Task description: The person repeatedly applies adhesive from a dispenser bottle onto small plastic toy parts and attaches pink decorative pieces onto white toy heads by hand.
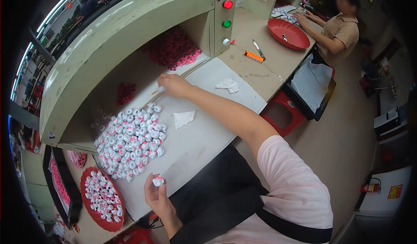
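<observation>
My left hand point(159, 200) is raised near the table's front edge, its fingers closed around a small rounded white piece with a pink patch point(158, 181). My right hand point(175, 87) reaches to the mouth of the pale green machine, fingers pinched together. A small whitish bit shows at those fingertips, too blurred to name. Left of my right arm, a big heap of similar white-and-pink pieces point(132, 137) lies on the white work surface point(191, 153). Inside the machine are a small cluster of dark pink bits point(125, 93) and a larger pink pile point(176, 48).
A red scalloped tray point(121, 220) of white pieces stands at lower left, beside a black tray point(74, 200) with pink bits. An orange-handled cutter point(253, 56) lies right of the machine point(126, 24). Farther right, a person point(339, 31) works by another red tray point(289, 37).
</observation>
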A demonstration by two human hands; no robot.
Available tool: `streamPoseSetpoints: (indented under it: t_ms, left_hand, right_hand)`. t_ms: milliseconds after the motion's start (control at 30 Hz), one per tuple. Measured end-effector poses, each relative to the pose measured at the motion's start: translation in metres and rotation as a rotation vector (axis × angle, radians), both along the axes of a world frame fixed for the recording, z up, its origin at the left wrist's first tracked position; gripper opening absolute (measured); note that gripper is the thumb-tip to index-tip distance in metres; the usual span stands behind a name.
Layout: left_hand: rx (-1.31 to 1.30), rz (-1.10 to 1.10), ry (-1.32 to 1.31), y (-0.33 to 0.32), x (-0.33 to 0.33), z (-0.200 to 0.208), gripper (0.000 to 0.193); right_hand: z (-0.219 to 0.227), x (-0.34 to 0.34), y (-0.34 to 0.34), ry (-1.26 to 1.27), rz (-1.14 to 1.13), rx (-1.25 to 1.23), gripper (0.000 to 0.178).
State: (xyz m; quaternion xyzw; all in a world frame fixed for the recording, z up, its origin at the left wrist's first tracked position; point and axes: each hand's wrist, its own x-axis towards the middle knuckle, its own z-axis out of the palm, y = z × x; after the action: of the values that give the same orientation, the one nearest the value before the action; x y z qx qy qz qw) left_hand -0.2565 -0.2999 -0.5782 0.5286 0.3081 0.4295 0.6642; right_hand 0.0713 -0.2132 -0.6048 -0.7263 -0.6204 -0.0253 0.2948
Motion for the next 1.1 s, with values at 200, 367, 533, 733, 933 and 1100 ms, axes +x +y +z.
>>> streamPoseSetpoints:
  t_ms: [200, 367, 533, 733, 933, 1100]
  left_hand:
    - [-0.044, -0.108, -0.037, -0.005, -0.001, -0.004, 0.039]
    - [-0.126, -0.119, -0.124, -0.008, -0.001, 0.002, 0.041]
    - [-0.104, -0.156, -0.098, -0.004, -0.002, -0.005, 0.036]
    - [0.034, -0.144, -0.057, -0.006, -0.004, -0.004, 0.031]
    - [0.3, -0.033, 0.107, -0.005, -0.008, -0.01, 0.032]
    - [0.383, -0.074, 0.122, -0.005, -0.009, -0.008, 0.03]
  right_hand:
    - [0.014, -0.011, -0.04, 0.525, -0.049, 0.087, 0.01]
    - [0.047, -0.086, -0.097, 1.268, 0.133, 0.038, 0.007]
    - [0.044, -0.146, -0.142, 1.469, 0.294, 0.032, 0.007]
    - [0.044, -0.185, -0.154, 1.459, 0.262, -0.013, 0.007]
    - [0.047, -0.193, -0.15, 1.365, 0.289, -0.115, 0.008]
    - [0.04, -0.193, -0.152, 1.338, 0.233, -0.1, 0.008]
